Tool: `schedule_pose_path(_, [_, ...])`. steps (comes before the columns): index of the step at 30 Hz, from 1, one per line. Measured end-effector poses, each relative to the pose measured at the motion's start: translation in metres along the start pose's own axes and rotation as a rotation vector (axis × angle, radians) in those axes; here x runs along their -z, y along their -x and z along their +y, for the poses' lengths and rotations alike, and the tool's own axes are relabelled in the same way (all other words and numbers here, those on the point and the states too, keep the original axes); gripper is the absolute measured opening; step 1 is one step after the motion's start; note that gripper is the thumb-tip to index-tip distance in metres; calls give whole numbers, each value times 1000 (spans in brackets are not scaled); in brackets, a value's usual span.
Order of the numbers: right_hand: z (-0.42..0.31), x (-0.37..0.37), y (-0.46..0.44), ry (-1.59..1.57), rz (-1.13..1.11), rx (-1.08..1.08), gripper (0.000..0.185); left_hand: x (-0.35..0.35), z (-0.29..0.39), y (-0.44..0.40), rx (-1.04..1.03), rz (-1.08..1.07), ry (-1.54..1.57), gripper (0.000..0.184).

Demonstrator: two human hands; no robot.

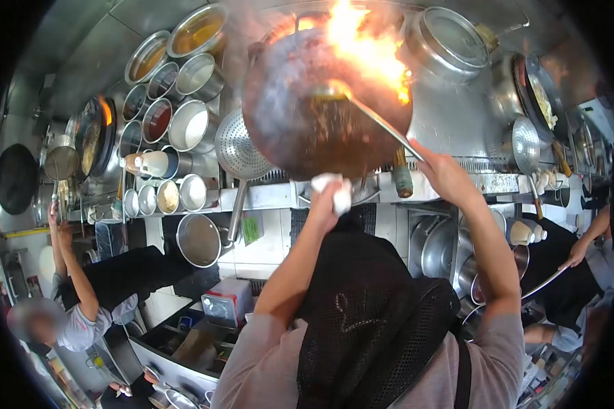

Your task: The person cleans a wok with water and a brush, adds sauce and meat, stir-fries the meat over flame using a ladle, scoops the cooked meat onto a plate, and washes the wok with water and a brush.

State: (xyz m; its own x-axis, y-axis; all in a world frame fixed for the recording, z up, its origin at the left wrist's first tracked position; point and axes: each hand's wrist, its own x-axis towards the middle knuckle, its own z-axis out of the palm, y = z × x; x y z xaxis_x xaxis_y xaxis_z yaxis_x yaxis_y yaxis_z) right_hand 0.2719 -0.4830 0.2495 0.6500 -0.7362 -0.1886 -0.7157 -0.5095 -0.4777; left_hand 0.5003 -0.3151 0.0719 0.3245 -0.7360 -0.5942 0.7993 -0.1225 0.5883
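Wok [327,146]: large, round, brown and darkened; streaked sheen on the near inner wall; contents cannot be made out.
Wok position: at the range, directly ahead of the person, near rim by the counter's front edge.
Fire [365,44]: bright yellow-white flames at the wok's far right side; grey smoke over its left part.
Ladle [382,123]: long metal handle slanting across the wok; head over the interior, orange glow beside it; contact with the wok cannot be told.
Right hand [446,177]: closed around the ladle's handle end.
Left hand [325,210]: clenched on a white cloth [341,196] at the near rim; whether it also grips the wok through the cloth cannot be told.
Counter [457,119]: bare steel, wet-looking, right of the wok.
Left side: strainer [237,140] just beside the wok; beyond it, clustered metal pots, one with red contents [158,119], one with white [189,126].
Far right corner: a lidded pot [455,42].
Room: narrow kitchen; white tiles [269,235] below the counter; one co-worker [88,313] at left, arms raised; another's hand [579,252] at right, on a long handle.
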Motion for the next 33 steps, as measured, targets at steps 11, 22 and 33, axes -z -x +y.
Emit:
schedule_pose_path(11, [-6,38,-45,211,-151,56,46,-48,67,-37,-32,-114,-47,11])
schedule_pose_path(22, [-32,132,-15,171,-401,32,46,-63,116,7,83,-67,-72,20])
schedule_pose_path(33, [-16,-11,40,-263,245,60,47,-13,30,18,12,-28,-38,24])
